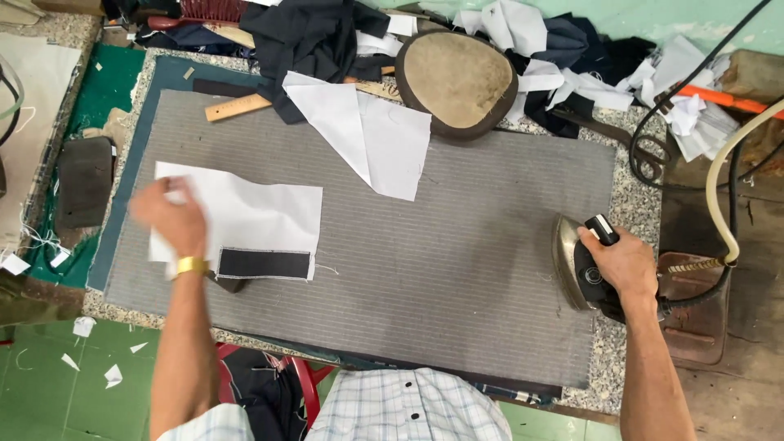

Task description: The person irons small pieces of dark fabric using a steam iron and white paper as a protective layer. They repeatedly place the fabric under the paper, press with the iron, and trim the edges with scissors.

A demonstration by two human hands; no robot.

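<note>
White fabric piece [245,214] with a dark patch [264,263] sewn along its lower edge, flat on the grey striped pad [457,269] toward the left of the desk [633,204]. Seen from the head camera: left hand [170,216] blurred, resting on the cloth's left end, grip loosely spread and pinching nothing that can be made out. Right hand [625,265] at the pad's right edge, grip wrapped tight round the handle of a steam iron [576,265], tipped onto its side with the soleplate facing left. Probably light, limp and quick to wrinkle or slide; best held flat under the palm or pinched at a corner. Iron likely heavy and hot; handle only. Behind: second white piece [367,139], oval pressing pad [457,77], wooden ruler [237,107], scissors [637,147], heaped dark scraps [310,37].
</note>
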